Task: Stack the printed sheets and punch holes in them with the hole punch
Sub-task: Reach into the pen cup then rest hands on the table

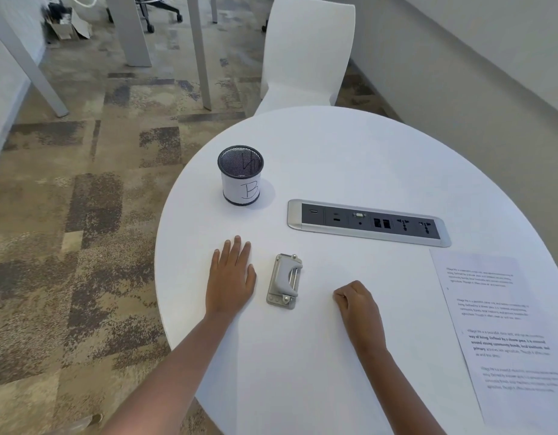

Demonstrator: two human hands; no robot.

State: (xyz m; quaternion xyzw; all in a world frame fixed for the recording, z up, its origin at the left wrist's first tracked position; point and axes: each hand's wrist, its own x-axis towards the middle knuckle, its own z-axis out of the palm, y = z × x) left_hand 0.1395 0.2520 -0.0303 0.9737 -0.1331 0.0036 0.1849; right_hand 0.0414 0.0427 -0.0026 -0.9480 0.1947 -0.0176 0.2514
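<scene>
Round white table (349,158), viewed from above and slightly to one side; patterned carpet to its left.

Far left on the tabletop: black mesh pen cup (241,175), upright, wrapped in a white paper label marked "B" in handwriting. Contents, if any, cannot be made out through the mesh.

Left hand (230,279) lies palm down on the table, below the cup and well apart from it. Fingers extended and close together, thumb slightly out. Holding nothing.

Just beside it to the right: the hole punch (284,281), grey metal, resting flat on the table, long axis running roughly away from the person. Neither hand touches it (it sits between the two).

Right hand (356,304) rests on the table further right, fingers curled into a loose fist, knuckles up. Whether anything is inside the fist cannot be told.

Beyond the hands, set into the tabletop: a silver-framed power and data socket strip (368,222), angled slightly.

Far right: printed sheets (503,334) lying flat near the table edge, several text paragraphs visible, one in bolder type. How many sheets cannot be told.

White chair (305,54) stands behind the table.
</scene>
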